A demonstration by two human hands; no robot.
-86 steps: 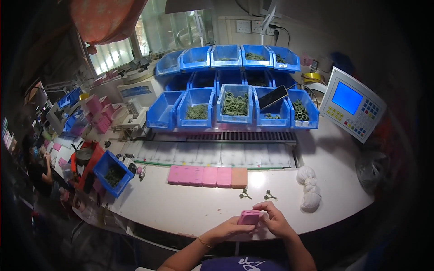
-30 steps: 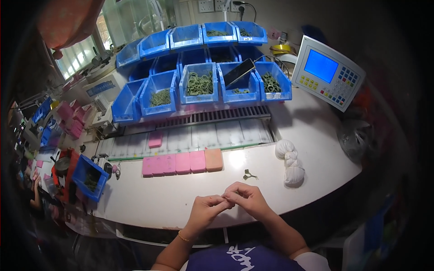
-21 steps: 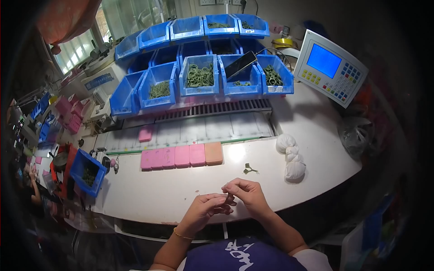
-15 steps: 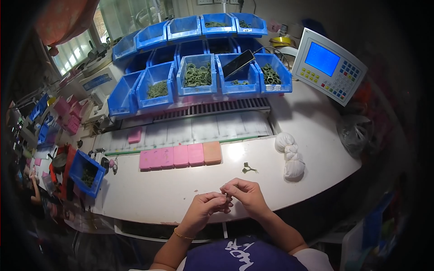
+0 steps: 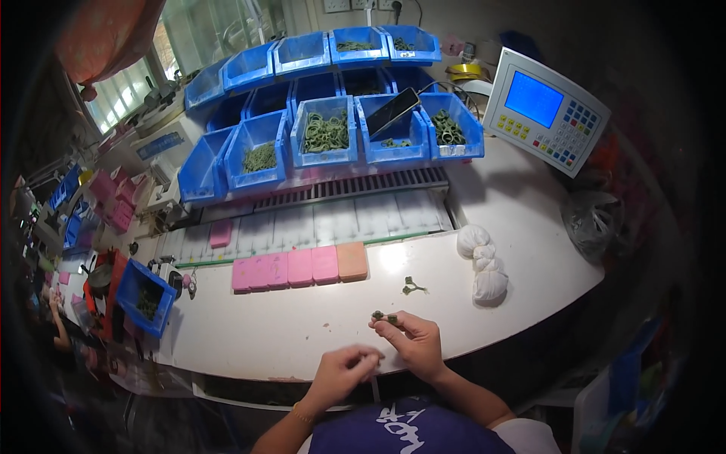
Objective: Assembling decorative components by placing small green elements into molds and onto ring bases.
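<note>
My right hand (image 5: 418,344) is closed in a pinch above the table's near part. Between thumb and fingers it holds a small dark green wax-like piece (image 5: 378,315) with knobbly ends; the fingers hide part of it. Just to the left and lower, my left hand (image 5: 344,374) is apart from it, thumb and fingers drawn together and slightly blurred. Whether anything is in those fingertips is too small to make out. A similar branched green piece (image 5: 412,285) lies on the white tabletop (image 5: 227,333) beyond my right hand.
Pink blocks (image 5: 301,267) and an orange block (image 5: 352,261) stand in a row. Blue bins (image 5: 325,159), some holding green pieces, rise behind; a phone (image 5: 393,111) leans in one. A knotted white cloth (image 5: 486,265), a keypad unit (image 5: 546,112) and another blue bin (image 5: 142,296) flank the work area.
My hands were together at the fingertips; now they are apart. The left has dropped toward me, while the right has turned, showing the green piece. The view has shifted slightly.
</note>
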